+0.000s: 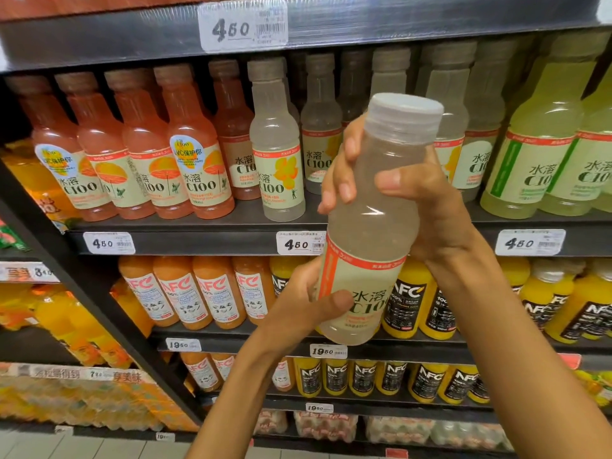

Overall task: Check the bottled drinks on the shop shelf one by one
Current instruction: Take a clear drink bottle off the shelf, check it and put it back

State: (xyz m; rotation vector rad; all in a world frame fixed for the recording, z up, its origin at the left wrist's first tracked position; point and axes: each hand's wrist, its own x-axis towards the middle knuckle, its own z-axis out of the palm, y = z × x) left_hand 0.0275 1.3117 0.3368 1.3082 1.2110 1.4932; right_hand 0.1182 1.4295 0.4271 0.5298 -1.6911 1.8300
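**Pale C100 bottle held in both hands before the shelf**

Nearest the camera, 2 bare forearms rise from the bottom of the frame. The left hand (308,303) grips the lower part of the pale bottle (367,226), thumb lying across its label. The right hand (420,200) wraps around the bottle's neck and shoulder, thumb in front and fingers curled behind, just under the grey cap (405,109). The bottle sits at centre frame, tilted slightly with its top to the right, clear of the shelf (205,241).

Behind it, at mid-height, stand pink bottles (139,154) on the left, pale ones in the centre and green bottles (543,154) on the right. Price tags (109,242) read 4.50. Below are orange and yellow NFC bottles (198,293).
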